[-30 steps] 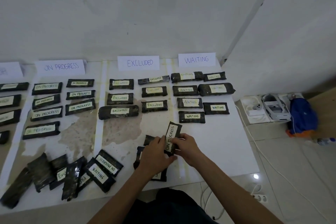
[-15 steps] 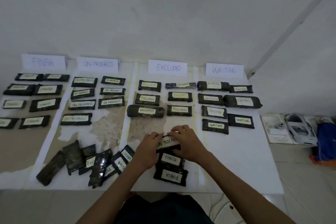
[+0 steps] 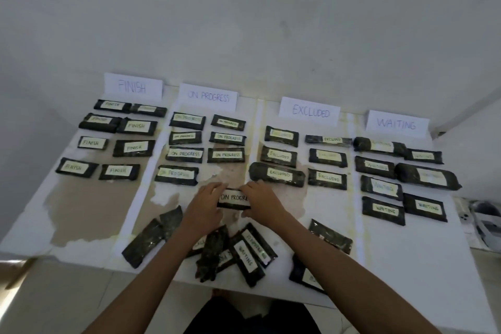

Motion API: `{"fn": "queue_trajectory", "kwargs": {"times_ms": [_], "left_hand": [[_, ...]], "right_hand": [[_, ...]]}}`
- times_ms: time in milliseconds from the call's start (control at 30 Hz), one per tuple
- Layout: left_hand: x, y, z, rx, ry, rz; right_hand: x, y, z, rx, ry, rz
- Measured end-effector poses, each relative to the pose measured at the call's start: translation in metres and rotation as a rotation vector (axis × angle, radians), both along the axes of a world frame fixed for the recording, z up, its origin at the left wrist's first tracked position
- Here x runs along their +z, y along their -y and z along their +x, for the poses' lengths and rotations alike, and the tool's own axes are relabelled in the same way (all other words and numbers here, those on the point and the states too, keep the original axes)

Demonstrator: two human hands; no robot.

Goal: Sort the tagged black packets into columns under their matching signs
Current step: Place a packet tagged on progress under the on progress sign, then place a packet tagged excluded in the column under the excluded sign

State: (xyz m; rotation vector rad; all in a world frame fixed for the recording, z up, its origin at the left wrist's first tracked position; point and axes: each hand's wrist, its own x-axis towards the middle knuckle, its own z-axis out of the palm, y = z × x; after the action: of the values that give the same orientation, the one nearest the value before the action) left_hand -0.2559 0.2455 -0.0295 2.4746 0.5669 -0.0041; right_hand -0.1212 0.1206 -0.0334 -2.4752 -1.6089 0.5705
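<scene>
A black packet tagged ON PROGRESS (image 3: pixel 233 198) lies level between my hands, low in the ON PROGRESS column. My left hand (image 3: pixel 204 205) grips its left end and my right hand (image 3: pixel 261 203) grips its right end. Four signs stand at the back: FINISH (image 3: pixel 132 87), ON PROGRESS sign (image 3: pixel 208 96), EXCLUDED (image 3: pixel 309 111), WAITING (image 3: pixel 396 123). Rows of tagged packets lie under each sign. A loose heap of unsorted packets (image 3: pixel 233 252) sits at the near edge, partly under my left forearm. Two more packets (image 3: pixel 329 236) lie under my right forearm.
The white sheet (image 3: pixel 406 257) covering the floor surface has brown stained patches at the left and middle. A white wall rises behind the signs. A white device (image 3: pixel 485 221) lies on the tiles past the right edge.
My hands turned the ON PROGRESS packet level and carried it left, from above the FINISH stack to the foot of the ON PROGRESS column. The view swung left too.
</scene>
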Motion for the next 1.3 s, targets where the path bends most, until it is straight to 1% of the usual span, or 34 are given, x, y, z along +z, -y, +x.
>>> {"fn": "queue_trajectory", "kwargs": {"times_ms": [67, 133, 300, 367, 433, 567, 667, 733, 867, 1000, 1100, 1167, 1200, 1300], "left_hand": [[0.003, -0.010, -0.001, 0.040, -0.003, 0.001], [-0.013, -0.052, -0.011, 0.098, -0.058, -0.031], [-0.026, -0.079, -0.020, 0.123, -0.123, -0.077], [-0.031, -0.084, -0.029, 0.125, -0.154, -0.111], [-0.035, -0.086, -0.040, 0.149, -0.186, -0.099], [-0.031, -0.075, -0.067, 0.280, -0.289, 0.032], [-0.025, -0.050, -0.084, 0.398, -0.441, 0.007], [-0.026, -0.032, -0.091, 0.432, -0.497, -0.027], [-0.036, -0.014, -0.090, 0.477, -0.484, 0.006], [-0.036, -0.016, -0.080, 0.474, -0.484, -0.034], [-0.026, -0.023, -0.078, 0.485, -0.501, -0.137], [-0.019, -0.030, -0.082, 0.510, -0.437, -0.297], [-0.013, -0.033, -0.086, 0.541, -0.358, -0.424], [0.005, -0.035, -0.098, 0.755, -0.123, -0.953]], "right_hand": [[-0.003, -0.008, 0.003, -0.037, 0.003, 0.002], [-0.019, -0.050, 0.001, -0.052, -0.011, -0.032], [-0.033, -0.075, 0.014, -0.039, 0.005, -0.087], [-0.040, -0.078, 0.013, -0.045, -0.018, -0.104], [-0.041, -0.076, 0.013, -0.069, -0.033, -0.103], [-0.033, -0.071, 0.004, -0.075, 0.009, -0.082], [-0.023, -0.063, -0.017, -0.136, -0.012, -0.008], [-0.017, -0.057, -0.032, -0.169, -0.037, 0.025], [-0.010, -0.046, -0.061, -0.189, -0.095, 0.113], [-0.009, -0.039, -0.077, -0.198, -0.139, 0.146], [-0.004, -0.034, -0.083, -0.203, -0.176, 0.158], [0.001, -0.031, -0.085, -0.213, -0.230, 0.171], [0.005, -0.029, -0.088, -0.225, -0.269, 0.182], [0.020, -0.028, -0.099, -0.301, -0.432, 0.203]]}}
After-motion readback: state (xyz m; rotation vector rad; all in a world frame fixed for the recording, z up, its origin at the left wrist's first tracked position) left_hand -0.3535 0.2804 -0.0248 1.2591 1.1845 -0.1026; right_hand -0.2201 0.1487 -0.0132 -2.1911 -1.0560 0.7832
